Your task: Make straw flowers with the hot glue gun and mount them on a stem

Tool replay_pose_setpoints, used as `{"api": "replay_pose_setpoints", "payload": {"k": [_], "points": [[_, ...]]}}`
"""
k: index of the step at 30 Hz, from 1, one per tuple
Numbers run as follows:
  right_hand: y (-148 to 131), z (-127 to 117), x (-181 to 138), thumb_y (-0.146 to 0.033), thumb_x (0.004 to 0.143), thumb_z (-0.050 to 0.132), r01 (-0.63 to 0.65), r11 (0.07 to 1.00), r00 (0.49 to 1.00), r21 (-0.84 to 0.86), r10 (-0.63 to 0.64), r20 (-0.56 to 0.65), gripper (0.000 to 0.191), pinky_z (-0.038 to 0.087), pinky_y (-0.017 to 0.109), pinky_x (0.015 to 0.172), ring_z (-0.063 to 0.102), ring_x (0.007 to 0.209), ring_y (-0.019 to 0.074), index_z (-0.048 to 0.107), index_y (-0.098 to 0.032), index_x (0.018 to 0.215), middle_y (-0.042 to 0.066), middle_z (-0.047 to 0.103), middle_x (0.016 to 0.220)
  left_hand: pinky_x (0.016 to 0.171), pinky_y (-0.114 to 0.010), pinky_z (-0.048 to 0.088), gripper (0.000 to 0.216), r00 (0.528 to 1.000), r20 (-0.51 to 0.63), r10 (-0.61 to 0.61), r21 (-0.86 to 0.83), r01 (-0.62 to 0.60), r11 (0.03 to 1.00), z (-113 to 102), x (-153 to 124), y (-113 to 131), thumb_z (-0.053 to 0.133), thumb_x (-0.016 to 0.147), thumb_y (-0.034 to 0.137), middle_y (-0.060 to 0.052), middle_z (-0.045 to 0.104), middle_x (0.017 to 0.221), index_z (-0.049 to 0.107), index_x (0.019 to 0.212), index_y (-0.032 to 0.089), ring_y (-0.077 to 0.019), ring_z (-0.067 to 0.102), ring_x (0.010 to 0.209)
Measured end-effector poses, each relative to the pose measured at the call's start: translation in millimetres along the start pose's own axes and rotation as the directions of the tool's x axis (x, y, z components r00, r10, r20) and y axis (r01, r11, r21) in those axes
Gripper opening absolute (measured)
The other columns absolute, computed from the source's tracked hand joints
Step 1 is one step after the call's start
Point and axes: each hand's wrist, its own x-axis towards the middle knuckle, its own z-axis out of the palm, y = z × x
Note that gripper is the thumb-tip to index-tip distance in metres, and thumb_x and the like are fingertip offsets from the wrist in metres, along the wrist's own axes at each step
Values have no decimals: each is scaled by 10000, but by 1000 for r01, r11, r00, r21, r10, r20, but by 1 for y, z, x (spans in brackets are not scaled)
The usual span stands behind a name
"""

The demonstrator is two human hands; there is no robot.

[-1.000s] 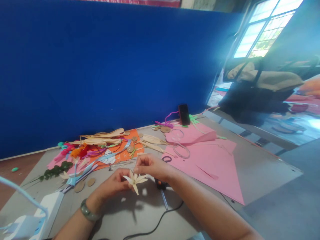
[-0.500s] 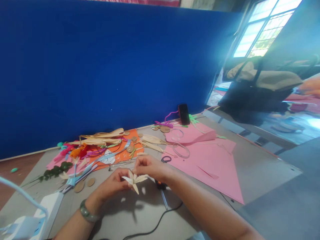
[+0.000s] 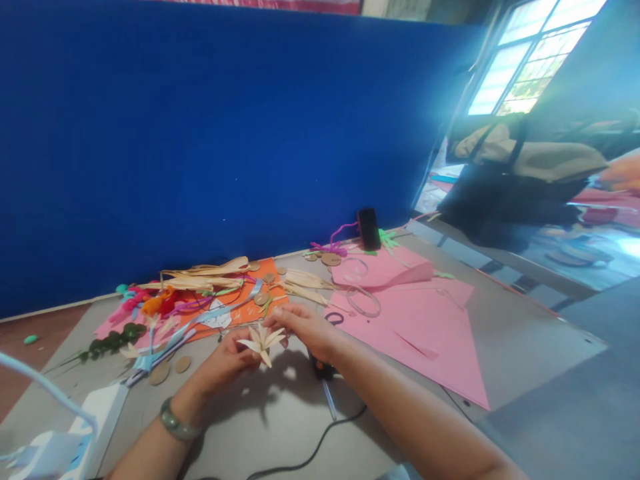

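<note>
A small cream straw flower (image 3: 261, 341) with pointed petals is held just above the grey table (image 3: 280, 427). My left hand (image 3: 227, 360) pinches it from below, fingers closed round its base. My right hand (image 3: 300, 328) has its fingertips pressed on the petals from the upper right. A green bangle (image 3: 175, 423) sits on my left wrist. Under my right wrist lies a black tool (image 3: 320, 368) with a black cord (image 3: 305, 457) trailing toward me.
Pink paper sheets (image 3: 425, 333) lie to the right, with a clear ring (image 3: 363, 301) and scissors handle (image 3: 334, 318). An orange sheet (image 3: 235, 310) holds straw strips, ribbons and wooden discs. A green sprig (image 3: 113, 341) lies left, a phone (image 3: 369, 229) stands at the blue wall, a white device (image 3: 55, 447) front left.
Both hands and the flower have shifted a little away from me and leftward. My right fingers have come down onto the petals from above them.
</note>
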Motion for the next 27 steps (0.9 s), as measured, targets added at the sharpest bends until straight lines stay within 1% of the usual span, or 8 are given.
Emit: {"api": "replay_pose_setpoints", "payload": {"k": [3,6,9,13,17,21,24,27], "points": [[0,-1,1,-530,780,626,41,999,999,-17,-41,-27,399,392,243,572,506,543,93,666,-133,768,8,625,677,448,-201,308,209,1000,-7,10,14,-10,1000,-1,0,1,748,664,295,18,509,552,604,679,145,-79,392,467],[-5,-2,-2,-510,741,682,94,994,996,-58,-94,7,379,388,245,620,506,561,97,656,-132,739,-24,568,577,443,-200,293,209,1000,13,0,12,0,1000,0,-1,4,733,682,306,32,475,550,601,700,146,-74,378,461],[-9,-1,-5,-497,685,735,112,992,993,-55,-110,47,379,384,242,637,507,576,97,656,-132,749,-33,563,576,436,-197,281,247,998,60,4,1,-4,1000,2,-3,7,714,704,362,38,457,555,608,733,142,-65,355,451],[-10,-1,-5,-416,676,765,56,998,996,-7,-56,75,324,407,243,651,535,614,98,665,-133,798,-1,638,701,425,-192,281,270,993,109,-39,-12,41,999,3,-4,6,735,691,366,31,483,584,624,786,139,-57,355,445],[-8,-2,-6,-341,675,782,-27,1000,987,6,26,159,265,406,227,642,552,638,93,664,-129,780,1,645,721,407,-189,263,302,981,175,-90,1,91,996,-1,-3,0,767,655,369,34,489,551,630,791,136,-49,339,413],[-6,-3,-7,-333,645,808,-71,997,973,-12,72,220,277,391,212,617,541,609,77,651,-122,736,-16,626,681,424,-190,297,308,989,135,-62,-8,64,998,-5,-3,-4,780,640,388,26,504,539,621,725,137,-60,385,428],[-5,-4,-7,-352,656,799,-63,997,975,-46,71,211,285,374,200,591,523,583,65,651,-119,729,-27,614,653,453,-197,348,301,991,124,-52,-40,57,998,-6,-3,-3,806,610,348,19,532,553,614,711,139,-73,442,449],[-5,-4,-7,-356,651,801,-66,997,977,-49,75,199,289,390,203,590,533,578,70,646,-123,726,-28,617,642,500,-213,406,301,989,141,-46,-92,59,994,-3,-2,1,837,565,292,-8,596,610,626,715,137,-102,519,505]]}}
